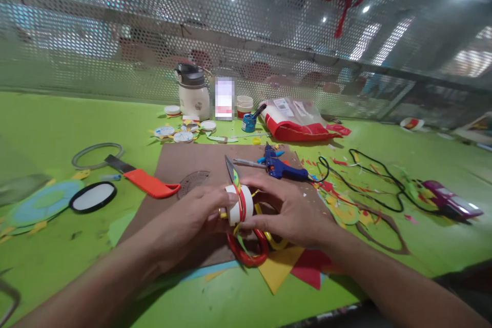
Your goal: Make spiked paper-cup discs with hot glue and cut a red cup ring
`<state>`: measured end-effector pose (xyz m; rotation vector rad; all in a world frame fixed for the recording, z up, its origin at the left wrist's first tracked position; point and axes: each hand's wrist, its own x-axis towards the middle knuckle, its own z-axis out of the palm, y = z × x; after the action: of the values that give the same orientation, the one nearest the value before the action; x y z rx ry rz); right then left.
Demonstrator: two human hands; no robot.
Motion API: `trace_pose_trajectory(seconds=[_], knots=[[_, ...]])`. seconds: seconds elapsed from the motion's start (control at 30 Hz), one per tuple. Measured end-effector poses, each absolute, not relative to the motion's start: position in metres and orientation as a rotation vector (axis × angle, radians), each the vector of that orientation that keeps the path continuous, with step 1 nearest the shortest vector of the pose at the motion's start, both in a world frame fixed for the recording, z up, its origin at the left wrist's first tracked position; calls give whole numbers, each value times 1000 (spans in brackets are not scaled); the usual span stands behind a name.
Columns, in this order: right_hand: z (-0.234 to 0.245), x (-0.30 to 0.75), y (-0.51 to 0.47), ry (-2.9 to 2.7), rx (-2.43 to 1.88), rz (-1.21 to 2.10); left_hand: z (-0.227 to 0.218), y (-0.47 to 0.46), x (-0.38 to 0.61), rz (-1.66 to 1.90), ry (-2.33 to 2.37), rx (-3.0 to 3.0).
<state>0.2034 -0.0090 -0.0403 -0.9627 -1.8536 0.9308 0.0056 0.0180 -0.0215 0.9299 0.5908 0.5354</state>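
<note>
1. Fingers of the left hand [192,210] pinch the left end of a white roll [248,202], the thumb lying on its side.
2. The right hand [294,210] curves around the roll's other end, forefinger at the top and thumb at the bottom; how hard these press, I cannot tell.
3. The roll, ringed by a red band [242,206], is held above the brown board [172,164].
4. A pointed blade [229,168] shows over the board just beyond the roll; a red loop handle [249,261] and a yellow loop handle [282,242] show on the near side. Which handle belongs to the blade is hidden.
5. At the board's far right corner lies a blue glue gun [286,169].
6. An orange-handled tool [149,182] crosses the board's left edge.
7. Yellow paper [279,269] and red paper [309,269] jut past the board's near edge.
8. Beyond the board's far edge stand a flask [194,100] and a blue jar [249,123].
</note>
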Motion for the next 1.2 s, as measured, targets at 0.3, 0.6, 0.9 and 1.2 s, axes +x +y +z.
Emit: trace_pose_trajectory(seconds=[0.3, 0.6, 0.9, 1.2], knots=[[-52, 204, -9, -1809, -875, 926, -7, 10, 8, 647, 677, 987], [-54, 204, -10, -1801, -894, 891, 2, 9, 7, 607, 701, 1041], [-51, 204, -11, -1826, -900, 852, -3, 9, 6, 612, 657, 1023], [-55, 205, -10, -1845, -903, 828, -1, 11, 4, 562, 693, 1011]])
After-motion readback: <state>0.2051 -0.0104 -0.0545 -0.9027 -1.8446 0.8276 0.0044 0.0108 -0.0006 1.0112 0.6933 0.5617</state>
